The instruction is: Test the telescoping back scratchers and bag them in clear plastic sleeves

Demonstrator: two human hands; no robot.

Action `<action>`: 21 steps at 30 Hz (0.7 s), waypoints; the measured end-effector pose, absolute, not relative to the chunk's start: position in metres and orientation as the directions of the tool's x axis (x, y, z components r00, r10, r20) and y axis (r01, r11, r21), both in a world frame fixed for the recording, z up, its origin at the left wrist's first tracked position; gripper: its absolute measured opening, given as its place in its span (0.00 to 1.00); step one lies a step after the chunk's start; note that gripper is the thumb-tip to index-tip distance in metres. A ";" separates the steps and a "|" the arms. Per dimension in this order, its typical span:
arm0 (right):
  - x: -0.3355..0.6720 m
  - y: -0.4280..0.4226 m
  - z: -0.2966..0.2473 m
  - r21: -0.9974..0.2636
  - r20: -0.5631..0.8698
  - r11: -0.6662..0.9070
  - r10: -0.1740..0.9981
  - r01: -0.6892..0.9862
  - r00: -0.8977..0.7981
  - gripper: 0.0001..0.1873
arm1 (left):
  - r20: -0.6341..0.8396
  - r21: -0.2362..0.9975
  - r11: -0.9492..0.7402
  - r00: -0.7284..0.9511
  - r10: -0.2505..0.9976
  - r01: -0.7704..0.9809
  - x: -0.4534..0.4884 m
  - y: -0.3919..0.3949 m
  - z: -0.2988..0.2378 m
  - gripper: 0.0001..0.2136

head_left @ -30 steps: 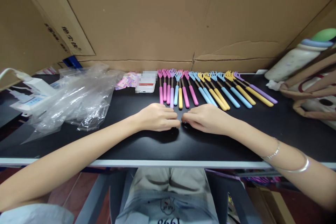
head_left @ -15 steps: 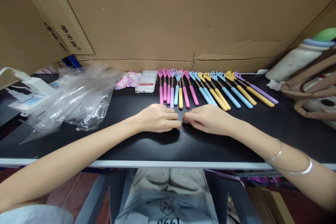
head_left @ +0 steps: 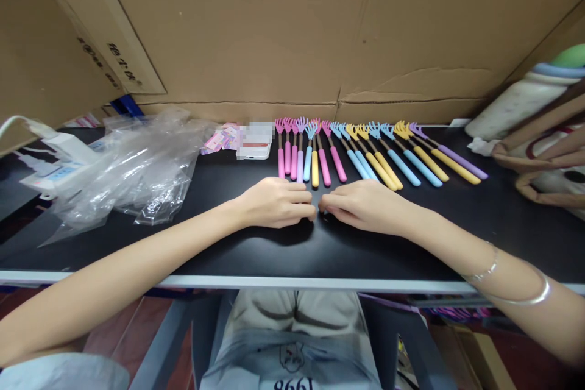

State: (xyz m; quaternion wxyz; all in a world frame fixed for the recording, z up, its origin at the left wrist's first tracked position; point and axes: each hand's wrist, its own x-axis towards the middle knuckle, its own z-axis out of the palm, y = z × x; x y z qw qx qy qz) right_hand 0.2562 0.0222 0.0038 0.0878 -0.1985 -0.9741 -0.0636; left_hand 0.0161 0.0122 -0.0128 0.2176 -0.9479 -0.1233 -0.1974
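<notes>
My left hand (head_left: 281, 202) rests on the black table (head_left: 274, 259) with its fingers curled under, nothing showing in it. Facing it across a small gap, my right hand (head_left: 354, 204) is curled the same way, its fingertips turned toward the left. Just beyond both hands lies a row of back scratchers with claw heads, metal shafts and coloured grips. Among them are a pink back scratcher (head_left: 338, 163), a light blue back scratcher (head_left: 404, 167), a yellow back scratcher (head_left: 430, 162) and a purple back scratcher (head_left: 461, 161). The left hand is close to the lower ends of some handles.
Clear plastic bags (head_left: 137, 164) are heaped at the left, beside a white power strip (head_left: 61, 167) with plugs. A white phone (head_left: 256, 149) and colourful cards (head_left: 222, 137) lie behind. At the right stand a bottle (head_left: 516, 100) and a brown bag (head_left: 539, 152). Cardboard (head_left: 283, 30) walls the back.
Both hands stay in the same place and pose. Only the camera view has shifted very slightly; the back scratchers have not moved.
</notes>
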 end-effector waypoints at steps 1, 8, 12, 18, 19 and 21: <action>0.256 0.022 0.004 0.090 0.194 0.912 0.377 0.399 -0.906 0.12 | 0.424 -0.365 -0.874 0.893 0.152 0.322 0.016 0.012 -0.012 0.13; 0.255 0.021 0.005 0.084 0.176 0.907 0.394 0.412 -0.902 0.12 | 0.425 -0.331 -0.882 0.887 0.178 0.336 0.016 0.012 -0.012 0.12; 0.256 0.021 0.005 0.086 0.173 0.905 0.398 0.416 -0.901 0.12 | 0.422 -0.319 -0.886 0.887 0.186 0.337 0.016 0.012 -0.011 0.12; 0.256 0.021 0.006 0.088 0.172 0.906 0.395 0.413 -0.902 0.11 | 0.427 -0.298 -0.890 0.882 0.199 0.344 0.017 0.012 -0.011 0.12; 0.256 0.021 0.006 0.087 0.172 0.907 0.394 0.413 -0.903 0.11 | 0.428 -0.293 -0.892 0.881 0.200 0.345 0.017 0.012 -0.012 0.12; 0.256 0.022 0.005 0.083 0.171 0.907 0.395 0.413 -0.902 0.11 | 0.431 -0.288 -0.893 0.879 0.202 0.346 0.017 0.012 -0.012 0.12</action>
